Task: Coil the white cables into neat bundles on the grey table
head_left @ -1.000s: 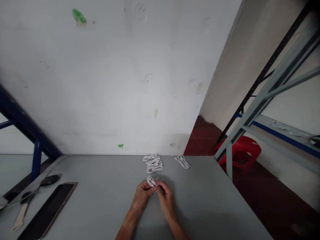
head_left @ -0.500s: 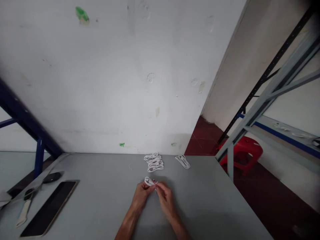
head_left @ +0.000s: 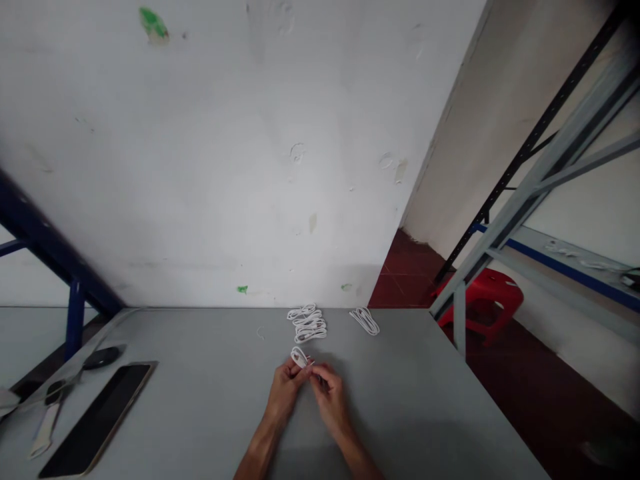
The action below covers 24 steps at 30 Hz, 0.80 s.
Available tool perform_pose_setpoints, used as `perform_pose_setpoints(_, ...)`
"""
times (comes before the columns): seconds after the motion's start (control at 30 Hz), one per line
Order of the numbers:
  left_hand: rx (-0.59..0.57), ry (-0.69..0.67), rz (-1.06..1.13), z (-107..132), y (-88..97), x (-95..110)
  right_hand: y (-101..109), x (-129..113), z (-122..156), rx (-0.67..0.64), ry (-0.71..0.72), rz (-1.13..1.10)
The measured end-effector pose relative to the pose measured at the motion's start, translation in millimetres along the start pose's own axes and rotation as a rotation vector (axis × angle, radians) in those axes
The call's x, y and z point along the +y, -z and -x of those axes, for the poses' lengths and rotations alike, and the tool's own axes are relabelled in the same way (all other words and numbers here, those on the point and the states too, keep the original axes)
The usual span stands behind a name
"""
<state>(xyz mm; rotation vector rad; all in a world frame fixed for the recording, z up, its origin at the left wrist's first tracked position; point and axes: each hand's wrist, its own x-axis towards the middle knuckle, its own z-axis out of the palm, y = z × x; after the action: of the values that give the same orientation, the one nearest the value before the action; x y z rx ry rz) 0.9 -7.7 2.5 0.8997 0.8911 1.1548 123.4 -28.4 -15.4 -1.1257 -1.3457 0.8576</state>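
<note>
Cable coil (head_left: 299,357) now points farther forward than half a second ago, toward the white cable bundles (head_left: 310,326) on our bench (head_left: 200,400); our left hand (head_left: 283,389) grips it, our right hand (head_left: 329,389) pinches its near end, so handling continues.

dim, diffuse light brightens the wall (head_left: 225,167), leaving a soft shadow beside the right hand (head_left: 331,393).
</note>
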Motion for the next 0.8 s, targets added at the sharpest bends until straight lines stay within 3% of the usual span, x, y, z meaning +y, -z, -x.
perform_pose_setpoints(0.13,-0.037,-0.034,-0.005,0.7,0.8,1.7,4.2,-3.9,-2.7,-0.019,0.026,-0.008)
perform_pose_setpoints(0.37,-0.067,-0.043,-0.096,3.0,-4.1,3.2,13.3,-3.1,-6.4,0.096,0.032,-0.023)
perform_pose_setpoints(0.57,-0.148,0.081,-0.021,3.7,-2.5,3.1,26.3,-9.2,-8.6,-0.113,0.115,0.055)
perform_pose_setpoints(0.8,-0.169,0.169,0.038,5.1,5.3,7.6,28.5,-7.2,-10.1,-0.174,0.174,0.172)
